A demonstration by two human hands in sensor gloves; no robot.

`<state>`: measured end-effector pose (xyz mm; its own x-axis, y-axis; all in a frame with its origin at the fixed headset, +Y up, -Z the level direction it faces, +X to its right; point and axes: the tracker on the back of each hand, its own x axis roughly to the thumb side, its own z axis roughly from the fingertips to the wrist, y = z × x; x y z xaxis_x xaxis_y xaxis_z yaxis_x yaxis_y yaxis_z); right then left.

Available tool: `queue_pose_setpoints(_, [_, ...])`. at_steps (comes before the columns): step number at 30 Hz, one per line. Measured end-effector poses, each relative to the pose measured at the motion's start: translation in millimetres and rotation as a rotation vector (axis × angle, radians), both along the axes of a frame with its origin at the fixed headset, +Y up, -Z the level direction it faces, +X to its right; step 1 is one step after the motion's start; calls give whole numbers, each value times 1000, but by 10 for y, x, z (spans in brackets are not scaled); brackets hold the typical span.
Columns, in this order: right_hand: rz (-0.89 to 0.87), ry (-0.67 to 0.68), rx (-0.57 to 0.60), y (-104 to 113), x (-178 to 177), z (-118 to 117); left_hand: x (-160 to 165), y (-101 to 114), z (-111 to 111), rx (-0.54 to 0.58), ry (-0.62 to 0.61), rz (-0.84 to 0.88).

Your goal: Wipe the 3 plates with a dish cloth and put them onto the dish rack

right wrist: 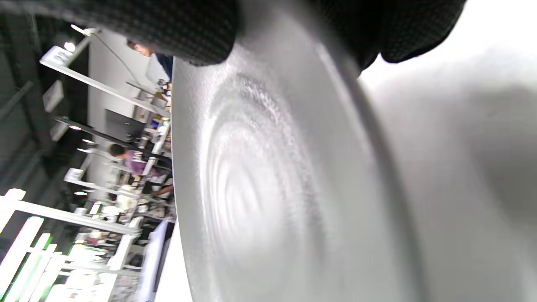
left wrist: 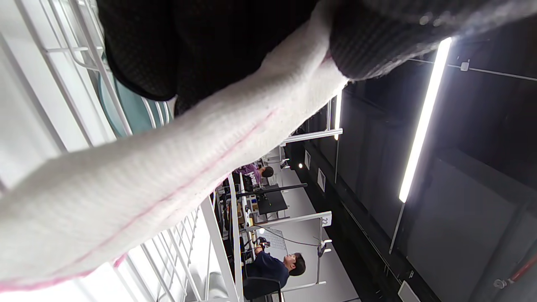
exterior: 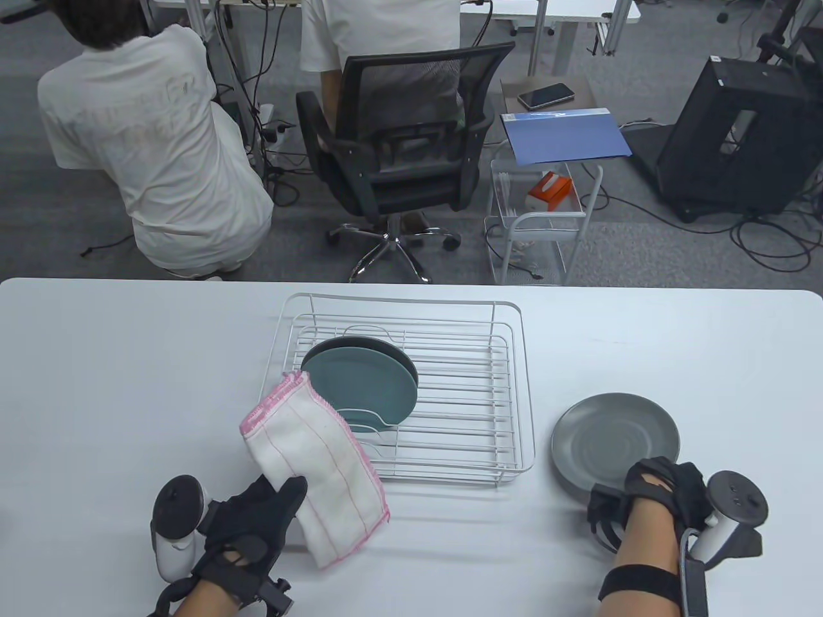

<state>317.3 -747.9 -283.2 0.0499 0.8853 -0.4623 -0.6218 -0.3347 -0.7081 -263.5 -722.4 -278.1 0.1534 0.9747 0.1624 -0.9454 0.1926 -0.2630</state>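
A white wire dish rack (exterior: 508, 398) stands mid-table. Two plates lean in its left half: a teal plate (exterior: 363, 385) in front and a darker plate (exterior: 386, 346) behind it. My left hand (exterior: 283, 498) holds a white dish cloth with pink edging (exterior: 315, 463) up near the rack's front left corner. In the left wrist view the cloth (left wrist: 168, 176) runs across between my gloved fingers (left wrist: 188, 50), with the rack wires (left wrist: 84, 63) behind. A grey plate (exterior: 614, 437) lies right of the rack. My right hand (exterior: 646, 475) grips its near rim. The right wrist view shows my fingers (right wrist: 168, 29) on that plate (right wrist: 260, 188).
Beyond the table's far edge are a black office chair (exterior: 398, 148), a wire cart (exterior: 546, 225) and a crouching person in white (exterior: 161, 148). The right half of the rack holds nothing. Bare white tabletop (exterior: 128, 385) lies to the left.
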Motion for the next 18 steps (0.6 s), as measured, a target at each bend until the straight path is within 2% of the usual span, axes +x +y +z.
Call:
queue_pose_setpoints(1, [-7, 9, 29, 43, -25, -3, -8, 1, 0, 1, 5, 2])
queue_pose_setpoints(6, [-88, 61, 317, 335, -276, -23, -40, 6, -2, -5, 20, 24])
queue_pose_setpoints(11, [-349, 227, 553, 460, -752, -63, -52, 31, 2, 31, 45, -38])
queue_pose_setpoints(13, [-429, 291, 567, 486, -1000, -36, -44, 56, 3, 54, 24, -69])
queue_pose_setpoints(18, [-573, 529, 556, 444, -1679, 30, -44, 103, 55, 117, 72, -128])
